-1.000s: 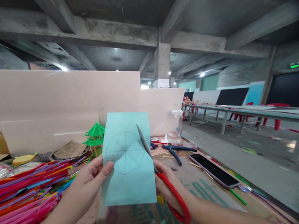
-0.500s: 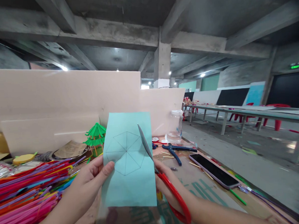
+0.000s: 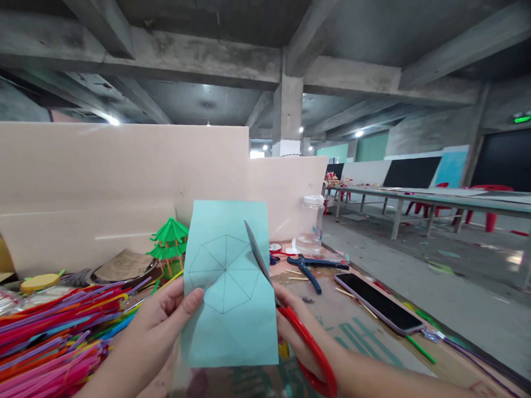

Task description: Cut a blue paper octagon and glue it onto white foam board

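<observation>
Left of the one phone [image 3: 380, 303], the left hand [image 3: 167, 314] pinches one turquoise sheet [image 3: 228, 284], long axis near upright, and the right hand [image 3: 308, 318] grips one pair of red-handled scissors [image 3: 260, 258], visible blade pointing up-left.

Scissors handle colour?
The scissors handle is red; it shows best in the head view, right of the lower centre.

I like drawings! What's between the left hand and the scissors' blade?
Blue paper with a spoked drawing lies between left hand and blade, in the head view.
</observation>
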A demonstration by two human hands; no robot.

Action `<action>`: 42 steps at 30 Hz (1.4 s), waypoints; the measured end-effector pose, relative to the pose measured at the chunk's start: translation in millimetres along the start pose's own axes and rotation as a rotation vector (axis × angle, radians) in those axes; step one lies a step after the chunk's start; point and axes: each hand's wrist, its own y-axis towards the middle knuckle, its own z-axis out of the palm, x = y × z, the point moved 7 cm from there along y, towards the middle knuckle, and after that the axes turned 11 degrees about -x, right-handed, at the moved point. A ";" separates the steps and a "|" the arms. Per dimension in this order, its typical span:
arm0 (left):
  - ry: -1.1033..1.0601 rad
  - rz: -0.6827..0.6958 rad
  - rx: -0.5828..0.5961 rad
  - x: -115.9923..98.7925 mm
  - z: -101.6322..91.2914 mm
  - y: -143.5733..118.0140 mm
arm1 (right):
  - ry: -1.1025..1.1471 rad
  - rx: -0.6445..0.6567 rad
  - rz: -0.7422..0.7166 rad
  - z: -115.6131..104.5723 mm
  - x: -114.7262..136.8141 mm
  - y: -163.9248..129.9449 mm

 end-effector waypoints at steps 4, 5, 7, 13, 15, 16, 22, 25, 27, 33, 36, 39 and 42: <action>0.037 0.014 -0.002 -2.6 1.7 -0.8 | 0.032 -0.017 0.004 1.8 3.5 -0.3; 0.051 0.011 -0.001 -2.3 1.9 -1.1 | 0.036 -0.022 0.000 2.0 4.3 -0.3; 0.069 0.004 -0.005 -1.3 1.6 -1.3 | 0.039 -0.018 -0.014 3.2 5.6 -0.2; 0.080 0.004 0.004 -0.9 1.5 -1.6 | 0.006 0.001 0.012 5.2 2.7 1.9; 0.088 0.014 0.007 -1.6 1.7 -1.2 | 0.001 -0.001 0.034 4.6 0.1 2.6; 0.089 0.018 0.008 -1.8 1.8 -0.9 | 0.001 -0.002 0.042 4.0 -1.6 2.8; 0.078 0.010 -0.019 -2.3 0.7 1.1 | -0.013 0.029 0.009 -0.6 -12.6 2.5; 0.090 -0.007 -0.034 -1.2 -1.5 1.2 | -0.036 0.035 0.010 -2.5 -14.6 2.6; 0.101 -0.020 -0.044 0.7 -3.7 1.5 | -0.064 0.035 0.007 -3.6 -14.2 2.7; 0.114 -0.030 -0.043 5.1 -8.1 1.8 | -0.049 0.082 -0.018 -4.2 -20.2 3.4; 0.116 -0.018 -0.052 4.7 -9.5 2.2 | 0.019 0.106 -0.013 -4.3 -26.5 5.0; 0.104 -0.039 -0.064 7.1 -11.9 3.5 | 0.049 0.135 -0.016 -2.4 -28.4 5.9; 0.085 -0.079 -0.094 11.5 -16.6 5.3 | 0.019 0.137 -0.001 -0.1 -27.3 4.3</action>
